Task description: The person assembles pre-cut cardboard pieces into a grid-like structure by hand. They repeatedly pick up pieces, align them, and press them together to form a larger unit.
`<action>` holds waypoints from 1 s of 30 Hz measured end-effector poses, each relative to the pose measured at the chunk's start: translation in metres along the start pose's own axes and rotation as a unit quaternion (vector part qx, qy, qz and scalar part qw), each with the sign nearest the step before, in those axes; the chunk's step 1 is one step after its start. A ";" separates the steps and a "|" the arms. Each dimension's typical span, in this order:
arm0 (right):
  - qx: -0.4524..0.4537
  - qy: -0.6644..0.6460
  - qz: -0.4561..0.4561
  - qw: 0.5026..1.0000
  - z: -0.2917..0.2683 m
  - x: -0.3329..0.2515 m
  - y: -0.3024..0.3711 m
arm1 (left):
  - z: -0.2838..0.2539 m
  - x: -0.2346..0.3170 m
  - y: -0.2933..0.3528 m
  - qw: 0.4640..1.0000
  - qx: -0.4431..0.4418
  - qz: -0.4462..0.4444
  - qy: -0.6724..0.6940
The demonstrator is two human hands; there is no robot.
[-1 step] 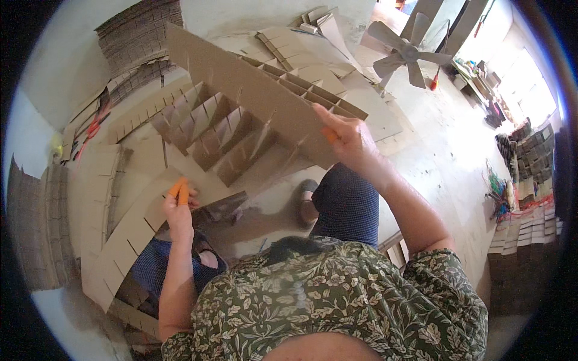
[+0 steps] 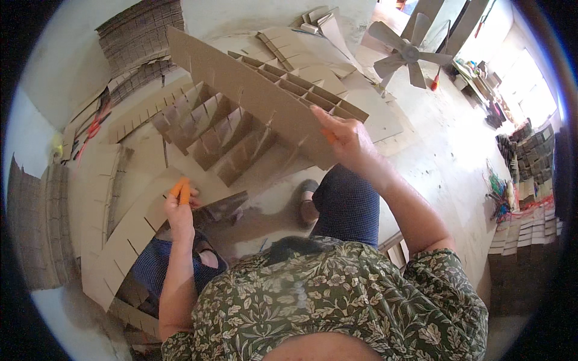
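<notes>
A brown cardboard divider grid (image 2: 232,135) hangs tilted in front of me, made of slotted strips crossing one another. Its long outer panel (image 2: 259,90) runs from upper left down to my right hand (image 2: 352,141). That hand is closed on the panel's lower right end, with orange on a finger. Lower left, my left hand (image 2: 180,204) wears orange finger covers. Its fingers are bent together at the edge of a pale slotted cardboard strip (image 2: 123,246) lying by my left thigh. Whether they pinch that strip is hidden.
Loose slotted cardboard strips (image 2: 147,114) and flat sheets (image 2: 301,45) lie beyond the grid. Stacked cardboard (image 2: 141,33) leans on the wall at the left. A fan (image 2: 409,54) stands far right. Cardboard bundles (image 2: 524,225) and coloured strings (image 2: 498,195) are at the right.
</notes>
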State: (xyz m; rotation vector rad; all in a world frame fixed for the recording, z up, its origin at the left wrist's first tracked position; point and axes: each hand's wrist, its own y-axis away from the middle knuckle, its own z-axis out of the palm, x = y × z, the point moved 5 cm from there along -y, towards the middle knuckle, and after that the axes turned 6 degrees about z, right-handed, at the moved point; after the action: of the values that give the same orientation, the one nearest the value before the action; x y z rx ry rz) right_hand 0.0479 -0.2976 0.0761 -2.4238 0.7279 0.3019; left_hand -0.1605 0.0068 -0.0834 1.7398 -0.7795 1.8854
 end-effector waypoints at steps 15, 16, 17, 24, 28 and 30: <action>-0.114 0.084 0.056 0.988 0.021 -0.007 -0.017 | 0.012 0.000 -0.002 0.999 -0.009 -0.024 -0.033; -0.149 0.107 0.073 0.980 0.024 -0.007 -0.019 | 0.012 -0.002 -0.003 0.999 -0.009 -0.027 -0.031; -0.150 0.111 0.074 0.980 0.025 -0.009 -0.020 | 0.013 -0.002 -0.003 0.999 -0.015 -0.020 -0.031; -0.139 0.153 0.051 0.977 0.026 -0.011 -0.037 | 0.024 -0.007 -0.004 0.997 -0.072 0.012 -0.034; -0.141 0.155 0.082 0.974 0.046 -0.007 -0.036 | 0.045 -0.005 0.003 0.987 -0.158 0.017 -0.032; -0.155 0.147 0.099 0.972 0.042 -0.008 -0.034 | 0.055 -0.003 0.008 0.980 -0.189 0.058 -0.012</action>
State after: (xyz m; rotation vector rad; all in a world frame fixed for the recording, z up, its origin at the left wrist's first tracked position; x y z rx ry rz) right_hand 0.0584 -0.2461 0.0610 -2.7297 1.1298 0.1425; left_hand -0.1246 -0.0362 -0.0848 1.5089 -1.1846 1.6541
